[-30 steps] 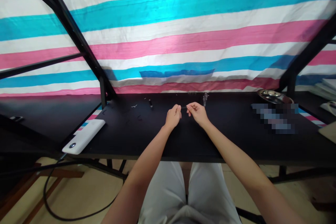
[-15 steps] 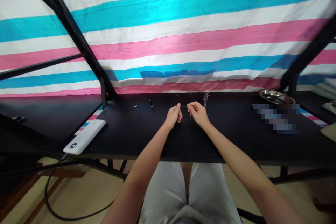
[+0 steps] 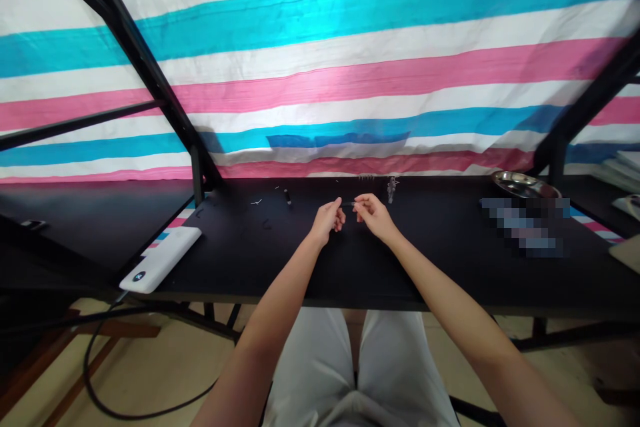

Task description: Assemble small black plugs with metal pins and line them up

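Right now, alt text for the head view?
A person's left hand and right hand hold a small dark piece between them above a black table. A white oblong device lies at the table's left end, a metal dish at its far right; a striped sheet hangs behind.

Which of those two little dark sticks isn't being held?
The loose stick with a pale near end, lying on the black table left of both hands; the held stick spans the left hand and right hand.

Brightly glowing striped sheet [image 3: 320,20], dim tabletop [image 3: 235,263], pixelated patch [image 3: 525,227]
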Demonstrator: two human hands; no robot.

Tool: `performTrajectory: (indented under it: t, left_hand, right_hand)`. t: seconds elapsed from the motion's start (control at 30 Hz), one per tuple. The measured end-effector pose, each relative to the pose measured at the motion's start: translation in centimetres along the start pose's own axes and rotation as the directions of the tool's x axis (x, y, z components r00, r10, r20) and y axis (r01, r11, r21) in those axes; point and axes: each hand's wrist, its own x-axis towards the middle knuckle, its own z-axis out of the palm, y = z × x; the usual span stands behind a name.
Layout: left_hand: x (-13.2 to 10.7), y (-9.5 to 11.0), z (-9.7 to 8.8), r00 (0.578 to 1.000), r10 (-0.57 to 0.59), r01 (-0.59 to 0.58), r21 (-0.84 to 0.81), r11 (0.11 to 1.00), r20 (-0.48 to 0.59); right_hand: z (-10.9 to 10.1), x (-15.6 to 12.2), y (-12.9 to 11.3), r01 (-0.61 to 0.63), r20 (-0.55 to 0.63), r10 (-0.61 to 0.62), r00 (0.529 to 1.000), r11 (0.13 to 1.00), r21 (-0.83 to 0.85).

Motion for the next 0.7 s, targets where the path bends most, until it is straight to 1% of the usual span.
performTrajectory:
  t: [0.13,0.37,0.47,0.57,0.7]
  left_hand:
    - [-0.2,0.1,0.2,0.999,0.039,-0.040,0.052,0.998,0.019]
    - [-0.2,-0.1,0.3,0.990,0.141,-0.140,0.067,0.988,-0.013]
    - [0.0,-0.1,0.1,0.986,0.161,-0.159,0.054,0.986,-0.039]
    - [0.1,-0.2,0.0,0.985,0.168,-0.166,0.051,0.985,-0.036]
    - [0.2,-0.4,-0.1,0.986,0.167,-0.165,0.061,0.984,-0.022]
  right_hand:
    - [-0.1,-0.1,0.0,-0.010,0.017,0.010,1.000,0.999,-0.040]
    - [-0.1,-0.4,-0.9,0.014,-0.074,-0.020,0.997,0.996,-0.083]
    - [-0.2,-0.5,-1.1,0.017,-0.164,-0.035,0.986,0.994,-0.112]
    - [-0.4,-0.5,-1.2,0.036,-0.273,-0.072,0.959,0.991,-0.131]
    - [-0.5,-0.5,-1.3,0.070,-0.371,-0.128,0.920,0.984,-0.166]
